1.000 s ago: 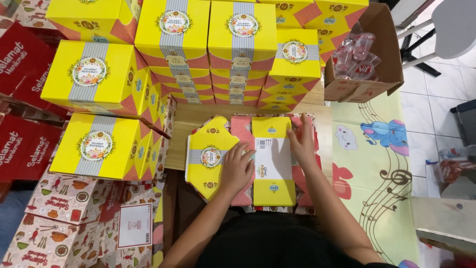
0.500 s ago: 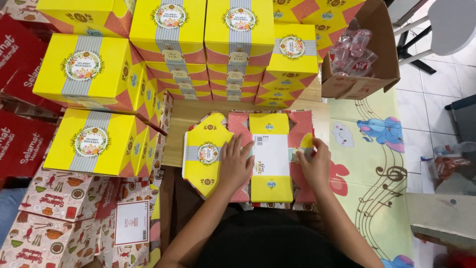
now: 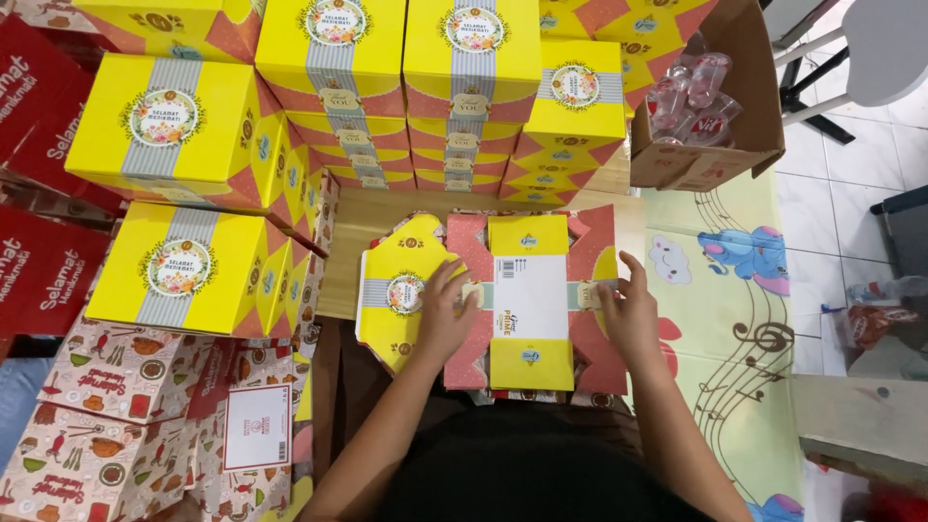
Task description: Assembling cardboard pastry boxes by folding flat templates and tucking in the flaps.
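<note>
Right hand (image 3: 628, 314) slid outward — both press flat carton (image 3: 527, 300).

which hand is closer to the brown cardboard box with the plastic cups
Right. The right hand rests on the right edge of the flat yellow carton, below the brown cardboard box. The left hand presses the carton's left side, farther from the box.
</note>
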